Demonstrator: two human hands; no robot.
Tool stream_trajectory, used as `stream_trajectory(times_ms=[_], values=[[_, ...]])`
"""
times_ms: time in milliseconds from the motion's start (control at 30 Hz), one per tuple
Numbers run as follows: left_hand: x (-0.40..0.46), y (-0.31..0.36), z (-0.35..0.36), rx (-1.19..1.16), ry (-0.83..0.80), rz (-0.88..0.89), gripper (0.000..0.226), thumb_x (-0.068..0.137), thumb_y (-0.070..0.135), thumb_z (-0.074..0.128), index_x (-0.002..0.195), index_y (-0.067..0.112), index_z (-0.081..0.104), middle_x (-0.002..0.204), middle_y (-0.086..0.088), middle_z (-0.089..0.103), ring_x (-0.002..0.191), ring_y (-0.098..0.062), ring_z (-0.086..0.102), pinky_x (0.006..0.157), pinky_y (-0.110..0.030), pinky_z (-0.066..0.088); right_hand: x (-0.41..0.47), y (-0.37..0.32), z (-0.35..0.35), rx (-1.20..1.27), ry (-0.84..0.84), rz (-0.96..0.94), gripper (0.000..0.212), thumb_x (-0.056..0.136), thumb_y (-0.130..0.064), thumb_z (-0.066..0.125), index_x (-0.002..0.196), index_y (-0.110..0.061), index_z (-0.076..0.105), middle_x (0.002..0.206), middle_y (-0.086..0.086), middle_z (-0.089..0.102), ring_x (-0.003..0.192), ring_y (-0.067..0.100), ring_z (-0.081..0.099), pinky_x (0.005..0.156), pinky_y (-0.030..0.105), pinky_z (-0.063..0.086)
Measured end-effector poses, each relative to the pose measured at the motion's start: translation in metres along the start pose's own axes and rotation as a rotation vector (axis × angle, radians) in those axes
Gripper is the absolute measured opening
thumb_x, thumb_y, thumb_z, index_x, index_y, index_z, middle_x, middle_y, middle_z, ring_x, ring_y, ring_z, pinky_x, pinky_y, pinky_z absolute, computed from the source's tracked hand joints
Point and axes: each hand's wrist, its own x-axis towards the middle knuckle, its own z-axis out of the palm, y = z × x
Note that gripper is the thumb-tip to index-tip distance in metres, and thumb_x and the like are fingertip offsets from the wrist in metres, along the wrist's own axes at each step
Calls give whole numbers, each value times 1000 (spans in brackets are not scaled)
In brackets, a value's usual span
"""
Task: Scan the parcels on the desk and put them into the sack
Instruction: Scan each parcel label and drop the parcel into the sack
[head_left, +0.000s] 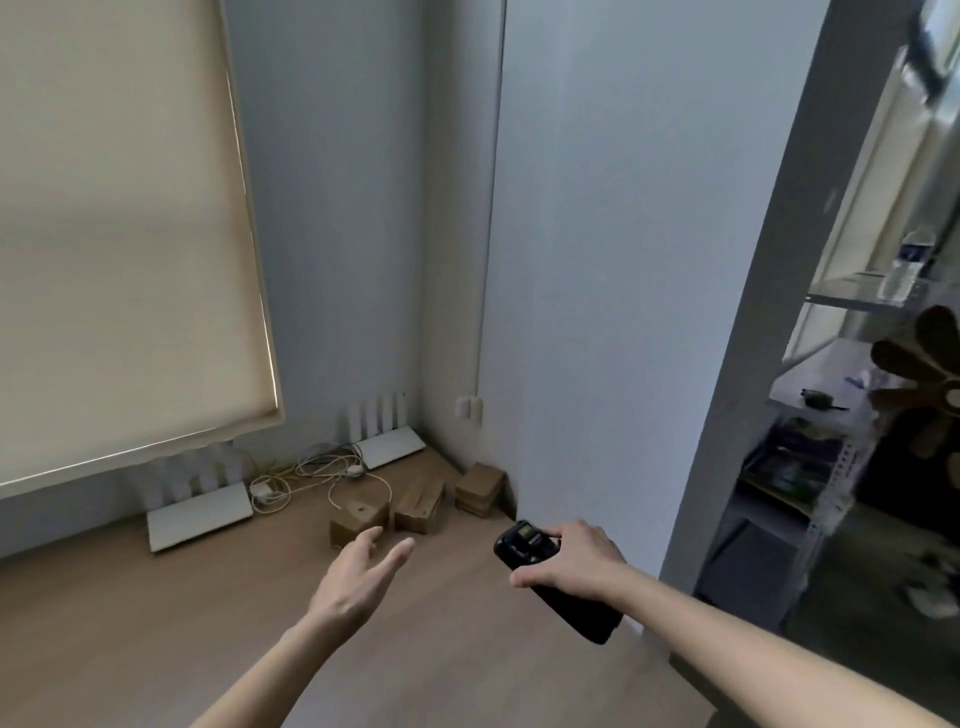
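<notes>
While the right hand (576, 558) grips a black scanner (545, 571) near the desk's (156, 623) right edge, left hand (358, 577) open and empty, fingers spread, reaching toward three brown parcels (415, 501) at the far right corner.

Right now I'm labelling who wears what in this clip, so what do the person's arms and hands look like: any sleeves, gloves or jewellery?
Both forearms are bare right to the bottom edge of the picture, no sleeves showing. The left hand and right hand wear no gloves; no watch, bracelet or ring is visible.
</notes>
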Motion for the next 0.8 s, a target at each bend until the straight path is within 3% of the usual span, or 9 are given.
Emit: stream_trajectory(times_ms=[200, 367, 500, 800], values=[[89, -19, 10, -5, 4, -40, 79, 90, 67, 54, 151, 19, 41, 146, -7, 52, 129, -22, 51, 108, -40, 43, 95, -4, 20, 4, -52, 50, 70, 46, -73, 76, 106, -38, 74, 100, -8, 72, 97, 15, 67, 74, 24, 49], [155, -55, 27, 32, -35, -115, 82, 89, 71, 50, 151, 18, 42, 151, -3, 48, 136, -20, 47, 113, -39, 39, 169, -1, 45, -22, -153, 63, 44, 63, -60, 85, 96, -34, 72, 92, -10, 72, 87, 9, 67, 67, 22, 47], [212, -84, 44, 43, -37, -183, 75, 93, 65, 50, 149, 15, 45, 151, -3, 48, 139, -20, 44, 115, -37, 36, 242, 3, 71, -100, -237, 48, 38, 64, -59, 86, 86, -31, 71, 84, -11, 71, 78, 4, 65, 59, 19, 45], [355, -159, 109, -45, -130, -405, 76, 96, 60, 51, 153, 11, 39, 152, -6, 47, 138, -23, 47, 115, -40, 37, 465, 8, 144, -300, -356, -27, 58, 52, -67, 82, 99, -33, 74, 95, -6, 75, 88, 15, 70, 75, 30, 60]])
